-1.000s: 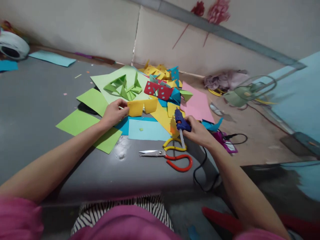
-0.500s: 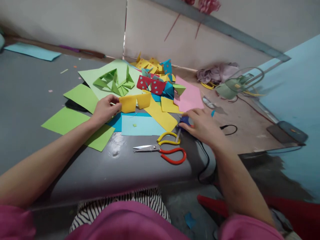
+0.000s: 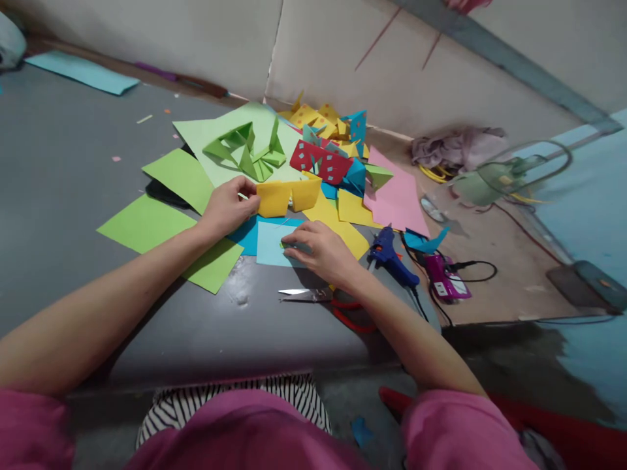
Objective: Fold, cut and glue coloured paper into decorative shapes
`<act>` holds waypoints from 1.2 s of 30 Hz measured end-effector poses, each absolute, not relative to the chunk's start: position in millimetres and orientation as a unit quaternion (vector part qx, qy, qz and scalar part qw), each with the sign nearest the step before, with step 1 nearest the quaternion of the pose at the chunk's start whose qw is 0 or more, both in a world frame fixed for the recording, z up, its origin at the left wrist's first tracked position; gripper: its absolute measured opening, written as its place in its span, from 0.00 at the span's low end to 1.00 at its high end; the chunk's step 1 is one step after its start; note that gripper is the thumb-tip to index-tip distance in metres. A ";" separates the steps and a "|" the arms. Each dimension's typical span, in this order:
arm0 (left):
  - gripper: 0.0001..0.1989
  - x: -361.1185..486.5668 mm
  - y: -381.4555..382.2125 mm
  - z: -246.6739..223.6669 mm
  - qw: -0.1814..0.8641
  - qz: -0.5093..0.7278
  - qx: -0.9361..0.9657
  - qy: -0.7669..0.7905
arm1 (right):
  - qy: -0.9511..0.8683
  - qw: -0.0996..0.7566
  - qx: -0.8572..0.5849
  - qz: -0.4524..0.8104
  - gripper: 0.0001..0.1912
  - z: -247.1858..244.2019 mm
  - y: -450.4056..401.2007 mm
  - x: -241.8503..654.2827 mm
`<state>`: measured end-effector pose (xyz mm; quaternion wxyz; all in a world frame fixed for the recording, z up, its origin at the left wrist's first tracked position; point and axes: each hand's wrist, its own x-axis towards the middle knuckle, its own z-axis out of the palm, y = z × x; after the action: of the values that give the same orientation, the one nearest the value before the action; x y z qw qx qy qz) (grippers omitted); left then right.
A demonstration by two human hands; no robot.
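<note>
My left hand (image 3: pixel 230 207) pinches the left end of a folded yellow paper piece (image 3: pixel 273 200), which stands upright with a slit near its middle. Over a light blue sheet (image 3: pixel 268 256), my right hand (image 3: pixel 324 251) has its fingertips closed on a tiny green paper scrap (image 3: pixel 283 245). A blue glue gun (image 3: pixel 388 251) lies to the right of that hand, its cord trailing toward the table edge. Scissors (image 3: pixel 306 296) rest in front, their handles partly hidden under my right forearm.
Behind my hands are a folded green paper shape (image 3: pixel 240 151), a red dotted paper piece (image 3: pixel 321 162) and yellow dotted pieces (image 3: pixel 308 116). Green sheets (image 3: pixel 147 223) lie left, a pink sheet (image 3: pixel 398 196) right. Beyond the glue gun is a magenta power socket (image 3: pixel 445 279).
My right hand has let go of the glue gun and moved left to the small green scrap. The left hand still holds the yellow paper. The view has shifted slightly.
</note>
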<state>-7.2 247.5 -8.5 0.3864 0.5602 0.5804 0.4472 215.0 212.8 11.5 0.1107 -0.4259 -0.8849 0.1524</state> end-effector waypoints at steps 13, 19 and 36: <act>0.04 -6.8 246.9 -7.3 0.385 0.439 0.566 0.582 | -0.853 0.156 -0.450 0.214 0.06 4.6 208.6 209.1; 0.05 -6.7 246.0 -7.5 0.388 0.439 0.561 0.585 | -0.851 0.155 -0.447 0.230 0.04 7.0 204.7 205.1; 0.05 -8.8 248.0 -12.7 0.389 0.447 0.564 0.575 | -0.786 0.181 -0.486 0.337 0.09 6.5 215.8 210.8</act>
<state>-8.8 248.0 -12.7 0.3890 0.5641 0.5747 0.4475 210.8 215.8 6.5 0.1811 -0.4863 -0.7856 0.3369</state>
